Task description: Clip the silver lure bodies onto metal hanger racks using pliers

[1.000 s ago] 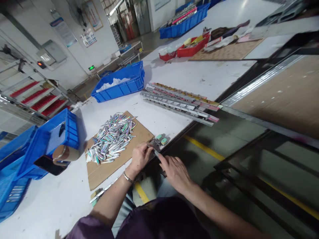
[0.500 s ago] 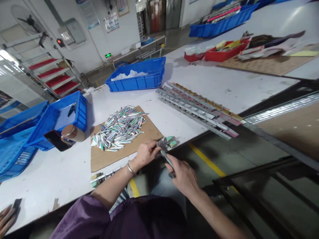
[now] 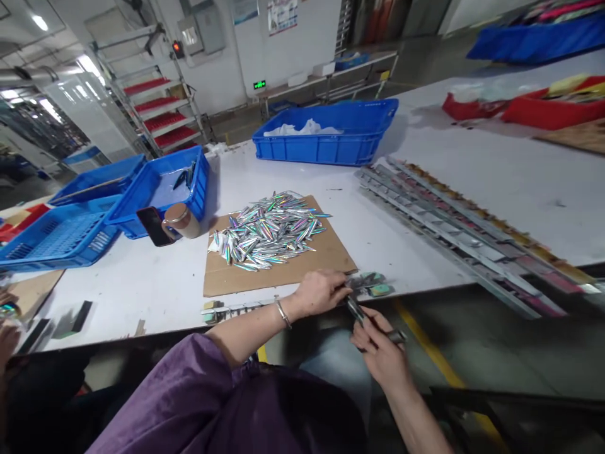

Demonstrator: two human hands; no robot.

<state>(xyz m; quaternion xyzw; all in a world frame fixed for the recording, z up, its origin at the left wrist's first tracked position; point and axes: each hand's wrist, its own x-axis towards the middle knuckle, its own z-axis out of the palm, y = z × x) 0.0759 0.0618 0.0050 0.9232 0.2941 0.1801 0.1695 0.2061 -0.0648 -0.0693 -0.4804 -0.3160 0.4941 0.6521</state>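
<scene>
My right hand [image 3: 380,347] is closed around a dark, narrow tool [image 3: 355,309], whose far end reaches my left fingertips; its exact kind is unclear. My left hand [image 3: 321,293] is closed at the table's front edge, its fingers bent at the tool's tip; what they pinch is hidden. A metal strip [image 3: 246,308] lies along the edge, partly covered by my left forearm. Beside my left fingers are green and yellow blocks [image 3: 378,289]. Behind my left hand, a heap of shiny, silvery, spindle-shaped pieces [image 3: 274,230] rests on a cardboard sheet [image 3: 255,284].
Several long metal racks [image 3: 454,239] lie at the right, overhanging the edge. A blue crate [image 3: 321,148] stands behind the heap. At left are more blue crates [image 3: 163,183], a phone [image 3: 155,227] and a mug [image 3: 184,222]. Another person's hand [image 3: 7,340] shows at far left.
The view has turned left, so the scene sits further right. My right hand has shifted its grip and tilted the tool. My left hand stays by the blocks at the edge.
</scene>
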